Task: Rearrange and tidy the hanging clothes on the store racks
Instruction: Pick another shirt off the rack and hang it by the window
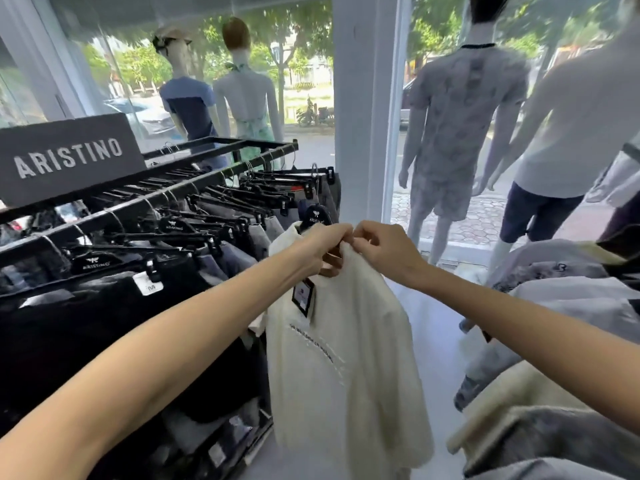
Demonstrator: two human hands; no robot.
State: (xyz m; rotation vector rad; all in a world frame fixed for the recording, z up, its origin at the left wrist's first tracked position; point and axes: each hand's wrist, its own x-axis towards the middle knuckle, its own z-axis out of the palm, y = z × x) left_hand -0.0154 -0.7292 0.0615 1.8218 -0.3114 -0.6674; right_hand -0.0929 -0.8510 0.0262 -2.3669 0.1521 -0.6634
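Both hands meet at the neckline of a cream T-shirt [346, 358], which hangs straight below the fingers, just off the end of the black rack [194, 188]. The left hand [320, 245] curls round the collar and what looks like the top of the hanger inside it; the right hand [382, 252] pinches a fold of the collar fabric between thumb and fingertips, the two sets of fingers touching or nearly so. A dark swing tag [303, 295] dangles just below the left fingers, and a black branded hanger head [316, 214] shows just above and behind them. Left of the fingers, the rack carries a row of dark trousers [104, 306] on clip hangers. Right of them lies a heap of pale garments [571, 306].

The step in hand seems to be seating the collar squarely on the hanger. To do it well, the left hand should probably keep the hanger steady while the right draws the neckline evenly over the shoulder piece, so neither side sags. The knit looks soft and could stretch, so a light pull along the seam is wiser than a tug at one point. The tag is best left hanging outside, facing front. Whether the hook is on the rail cannot be told, as the hands hide it.
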